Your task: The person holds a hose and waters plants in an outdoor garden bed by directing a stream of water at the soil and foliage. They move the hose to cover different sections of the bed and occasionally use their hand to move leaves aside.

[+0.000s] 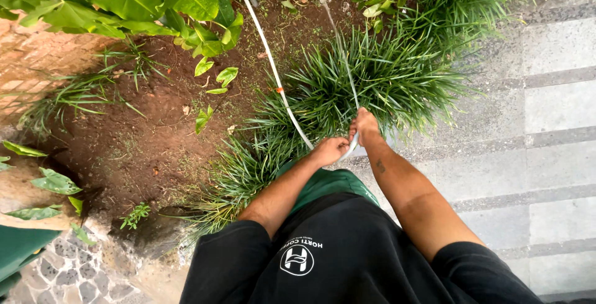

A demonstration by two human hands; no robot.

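Both hands grip a white hose [273, 71] above a grassy clump [372, 80]: left hand [329, 150] closed around it, right hand [365, 127] pinching it just beside. The hose runs back over the soil [143, 136].

Garden bed [143, 136] of soil and grassy plants [366, 87] beside paving [546, 155]

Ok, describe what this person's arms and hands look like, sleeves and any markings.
Both arms are bare from short black sleeves down, and both hands are bare: no gloves, watch or rings show. The right forearm carries a small dark mark, perhaps a tattoo, near the wrist. The left hand and right hand look unmarked. The black shirt has a white round logo on the chest.
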